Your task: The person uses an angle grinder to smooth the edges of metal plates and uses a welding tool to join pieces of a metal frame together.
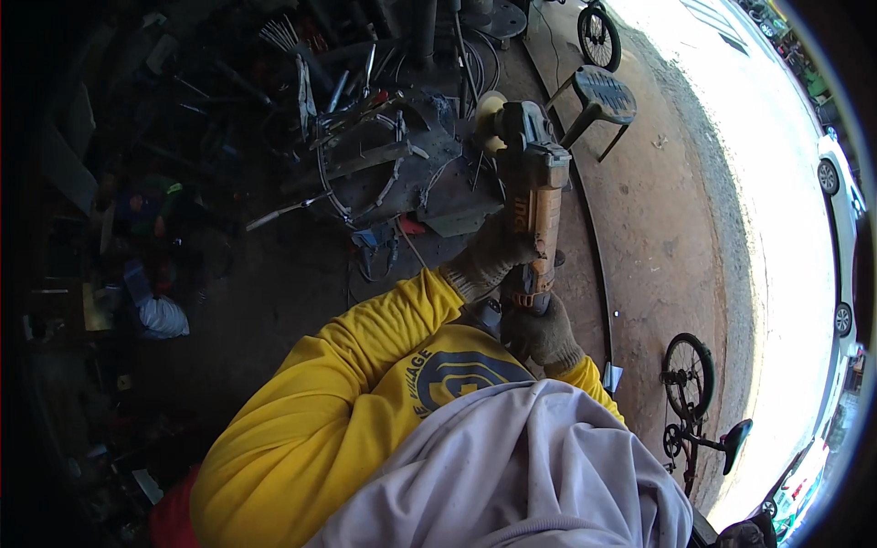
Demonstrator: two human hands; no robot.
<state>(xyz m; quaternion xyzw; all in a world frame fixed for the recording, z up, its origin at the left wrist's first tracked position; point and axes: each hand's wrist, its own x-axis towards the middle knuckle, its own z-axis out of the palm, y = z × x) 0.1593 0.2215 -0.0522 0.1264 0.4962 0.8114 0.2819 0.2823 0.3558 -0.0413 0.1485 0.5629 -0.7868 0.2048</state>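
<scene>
The angle grinder (539,205) sits at 1 o'clock from the middle of my view, its head toward 12 o'clock and its tail toward 6. It looks heavy for its length, with most weight likely up at the gear head, so I expect it to nose down unless 2 hands carry it. The casing is rigid and should stand rough use; its worn, dusty skin may slip a little. The pale wheel (491,114), at 11 o'clock on the tool, seems the most fragile part, and no place for fingers. The sound holds are mid-body and tail.

My 2 gloved hands are close together, clamped on that casing: the left hand (489,256) wraps the middle from 8 o'clock, and the right hand (541,336) clasps the tail, some fingers hidden. My left elbow is bent out wide toward 8 o'clock; my right wrist comes in from between 4 and 5, tucked near my body. The cluttered metal bench (365,169) lies at 10 o'clock from the tool; I cannot tell whether the wheel touches anything there.
</scene>
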